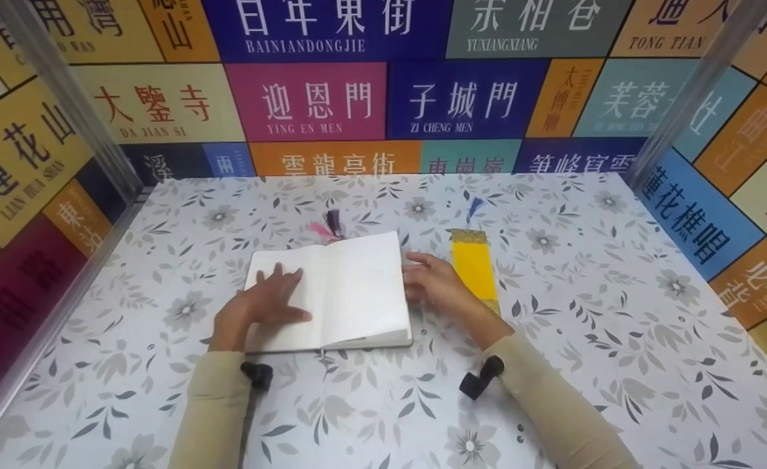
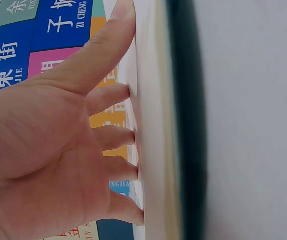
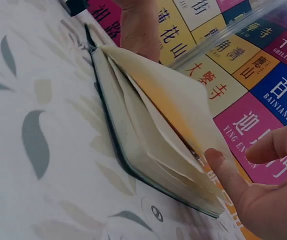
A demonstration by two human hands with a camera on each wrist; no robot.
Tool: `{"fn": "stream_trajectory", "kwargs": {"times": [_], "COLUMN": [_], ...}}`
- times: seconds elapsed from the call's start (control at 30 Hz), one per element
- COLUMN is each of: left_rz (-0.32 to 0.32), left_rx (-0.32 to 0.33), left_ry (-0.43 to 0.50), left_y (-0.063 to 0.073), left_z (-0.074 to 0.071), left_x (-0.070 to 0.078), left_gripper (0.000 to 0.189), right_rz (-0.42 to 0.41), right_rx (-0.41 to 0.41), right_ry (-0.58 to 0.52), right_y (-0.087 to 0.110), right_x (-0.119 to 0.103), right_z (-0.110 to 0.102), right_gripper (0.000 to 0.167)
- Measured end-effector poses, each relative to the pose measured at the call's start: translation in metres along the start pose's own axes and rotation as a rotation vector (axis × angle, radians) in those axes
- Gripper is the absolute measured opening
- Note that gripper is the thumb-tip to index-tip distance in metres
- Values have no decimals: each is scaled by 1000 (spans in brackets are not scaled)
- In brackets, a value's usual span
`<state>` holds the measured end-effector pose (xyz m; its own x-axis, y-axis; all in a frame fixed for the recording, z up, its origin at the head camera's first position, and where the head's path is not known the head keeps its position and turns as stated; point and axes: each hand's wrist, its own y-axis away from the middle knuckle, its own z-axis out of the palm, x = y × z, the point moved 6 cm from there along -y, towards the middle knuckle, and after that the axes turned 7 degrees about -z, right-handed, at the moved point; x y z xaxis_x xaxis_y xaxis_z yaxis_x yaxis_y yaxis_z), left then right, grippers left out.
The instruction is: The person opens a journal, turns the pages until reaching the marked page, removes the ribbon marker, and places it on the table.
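An open notebook point(image 1: 361, 286) with blank pages and a dark green cover point(image 2: 186, 120) lies on the table. My left hand point(image 1: 266, 303) rests on its left page, fingers spread; the left wrist view shows those fingertips point(image 2: 131, 172) against the paper. At the right edge is my right hand point(image 1: 432, 277). Its thumb touches a raised page point(image 3: 178, 90), with the index fingertip apart from it in the right wrist view. Beneath that page, more leaves point(image 3: 148, 135) fan up. Pink point(image 1: 320, 229) and dark purple point(image 1: 334, 223) tassels stick out at the notebook's top.
Right of the notebook lies a yellow bookmark point(image 1: 474, 267) with patterned ends and a blue tassel point(image 1: 474, 210), partly behind my right forearm. A floral cloth point(image 1: 383, 417) covers the table. Panels with printed characters point(image 1: 318, 101) stand behind and at both sides.
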<state>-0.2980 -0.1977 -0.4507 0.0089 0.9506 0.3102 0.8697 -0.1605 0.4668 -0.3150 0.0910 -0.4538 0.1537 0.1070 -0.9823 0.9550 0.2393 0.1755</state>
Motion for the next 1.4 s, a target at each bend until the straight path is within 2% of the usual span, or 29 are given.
{"fn": "stream_trajectory", "kwargs": {"times": [0.13, 0.43, 0.8, 1.1, 1.17, 1.4], "left_rz": [3, 6, 0, 2, 20, 81], "left_rx": [-1, 7, 5, -8, 18, 183], "left_ry": [-3, -36, -20, 101, 119, 226], "left_y": [0, -1, 1, 7, 11, 24], "left_z": [0, 0, -2, -7, -11, -35], "left_x": [-1, 1, 2, -3, -5, -15], "left_gripper": [96, 94, 95, 93, 86, 71], "right_rz": [55, 68, 15, -89, -114, -208], "right_rx": [14, 38, -14, -119, -153, -289], "right_ry": [-49, -78, -126, -162, -157, -138], "right_y": [-3, -7, -5, -6, -5, -2], "right_x": [3, 2, -15, -31, -34, -41], "right_z": [5, 10, 18, 34, 38, 55], "right_gripper": [54, 53, 49, 46, 45, 46]}}
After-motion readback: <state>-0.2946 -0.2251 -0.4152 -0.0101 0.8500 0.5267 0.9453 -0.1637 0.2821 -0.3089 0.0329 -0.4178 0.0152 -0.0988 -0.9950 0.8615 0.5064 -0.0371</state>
